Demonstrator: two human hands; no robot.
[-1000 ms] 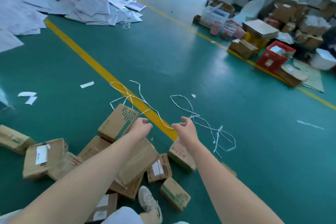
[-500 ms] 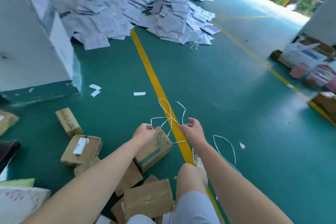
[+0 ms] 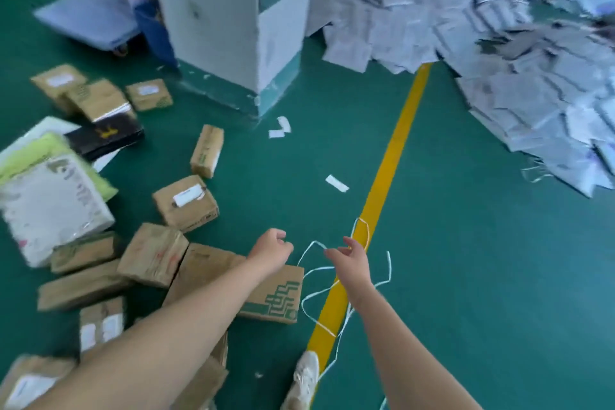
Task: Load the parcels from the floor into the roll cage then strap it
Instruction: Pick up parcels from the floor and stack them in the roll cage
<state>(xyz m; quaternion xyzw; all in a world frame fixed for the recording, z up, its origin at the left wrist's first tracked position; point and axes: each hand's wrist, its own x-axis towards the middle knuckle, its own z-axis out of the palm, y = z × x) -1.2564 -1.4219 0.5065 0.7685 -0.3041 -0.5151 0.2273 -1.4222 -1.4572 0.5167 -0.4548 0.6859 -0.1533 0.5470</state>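
Several brown cardboard parcels lie scattered on the green floor at the left, among them one with a green print [image 3: 278,298] and one with a white label [image 3: 184,205]. My left hand [image 3: 271,251] hovers just above the green-print parcel, fingers loosely curled, holding nothing. My right hand [image 3: 349,258] is beside it over a loose white strap [image 3: 312,280] that snakes across the floor; its fingers are relaxed and hold nothing. No roll cage is in view.
A white pillar [image 3: 229,20] stands ahead at centre left, with a flat trolley [image 3: 90,20] behind it. Large white and green soft packages [image 3: 50,203] and a black box [image 3: 103,136] lie at the left. A heap of white envelopes [image 3: 499,27] fills the upper right. A yellow floor line [image 3: 389,156] runs ahead.
The view has swung left: the pillar and left-hand parcels have come into view, and the crates at the right are gone. Both hands stay out in front, holding nothing.
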